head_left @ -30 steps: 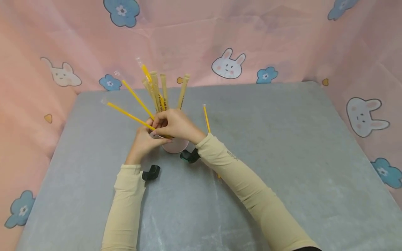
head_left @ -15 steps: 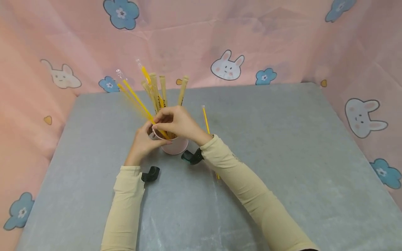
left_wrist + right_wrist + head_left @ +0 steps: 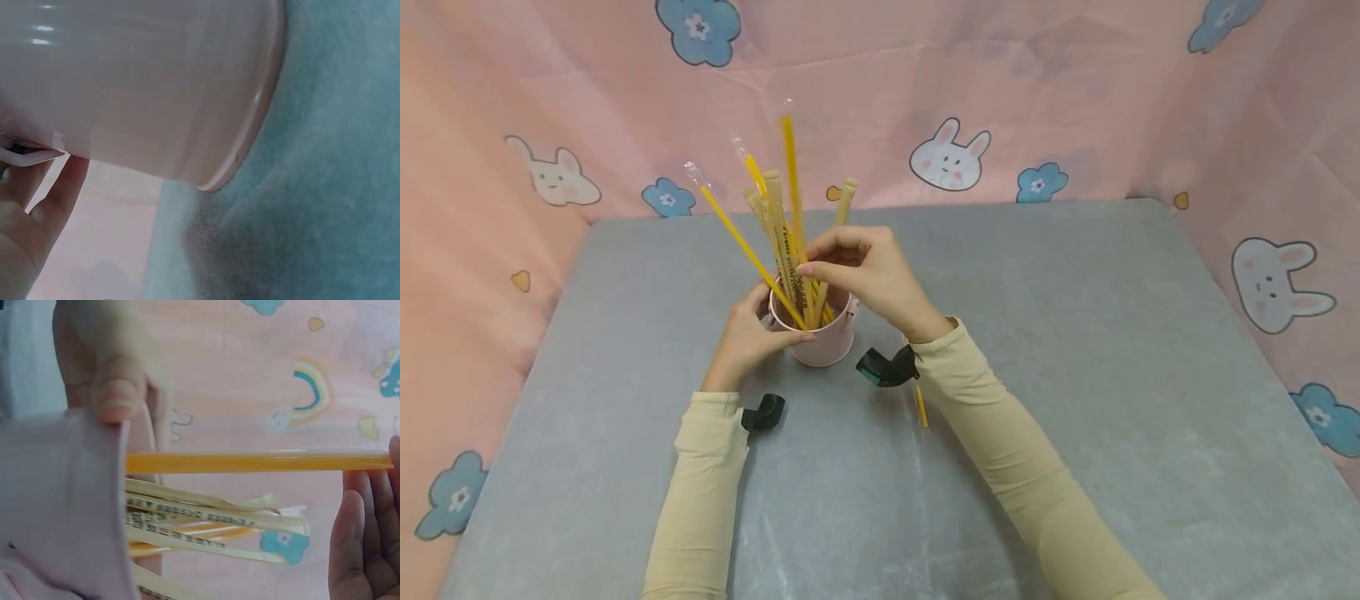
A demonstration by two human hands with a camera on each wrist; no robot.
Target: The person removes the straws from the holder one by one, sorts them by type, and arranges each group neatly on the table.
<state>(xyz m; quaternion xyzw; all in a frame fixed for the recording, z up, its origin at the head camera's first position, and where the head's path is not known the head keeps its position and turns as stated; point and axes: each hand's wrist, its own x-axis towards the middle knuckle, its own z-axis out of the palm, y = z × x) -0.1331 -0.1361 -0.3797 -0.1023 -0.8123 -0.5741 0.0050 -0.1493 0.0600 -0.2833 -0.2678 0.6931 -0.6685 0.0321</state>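
Observation:
A small pale pink bucket (image 3: 823, 348) stands on the table, and my left hand (image 3: 739, 343) holds its left side, thumb at the front rim. In the left wrist view, fingers (image 3: 59, 197) reach round the bucket wall beside a small loop. Above the bucket, my right hand (image 3: 883, 271) pinches an upright yellow straw (image 3: 791, 158) in clear wrap between thumb and fingers. Another yellow straw (image 3: 737, 237) leans left out of the bucket. Several straws in printed tan paper wrappers (image 3: 777, 221) and a further yellow straw (image 3: 756, 173) stand inside. The right wrist view shows the printed wrappers (image 3: 212, 515) beyond the rim.
Another wrapped yellow straw (image 3: 921, 407) lies on the grey table (image 3: 1075, 375), partly hidden under the right forearm. Black wrist cameras sit by the left wrist (image 3: 763, 412) and right wrist (image 3: 887, 367). A pink curtain (image 3: 850, 75) with bunnies and flowers surrounds the table.
My right hand has moved right and up, and the yellow straw it pinches has swung from leaning left to upright. My left hand has stayed on the bucket.

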